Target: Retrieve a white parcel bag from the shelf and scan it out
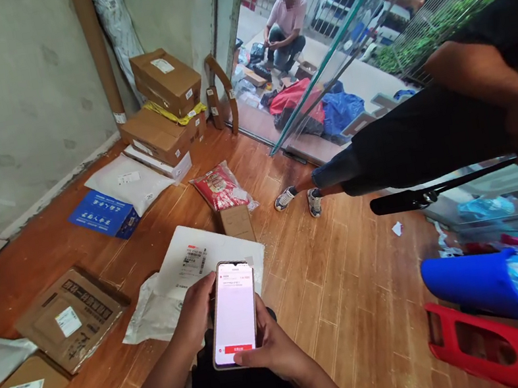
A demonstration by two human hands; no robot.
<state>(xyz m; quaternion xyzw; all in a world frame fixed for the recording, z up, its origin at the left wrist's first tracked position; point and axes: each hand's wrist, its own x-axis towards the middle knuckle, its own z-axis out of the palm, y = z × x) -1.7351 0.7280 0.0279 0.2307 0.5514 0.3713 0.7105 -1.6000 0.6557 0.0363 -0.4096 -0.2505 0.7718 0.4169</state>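
Note:
A smartphone with a lit, mostly white screen and a red button near its bottom lies upright between both of my hands. My left hand grips its left edge, fingers wrapped behind it. On the other side, my right hand holds the right edge, and its thumb rests over the lower screen by the red button. The small text is too fine to read. Just beyond the phone, a white foam box with a printed label sits on the floor, beside a crumpled white mailer.
Stacked cartons, a blue box and a red packet stand ahead. Flat parcels lie left. At right are a standing person, a red plastic stool and a blue bin. Another person squats beyond the glass door.

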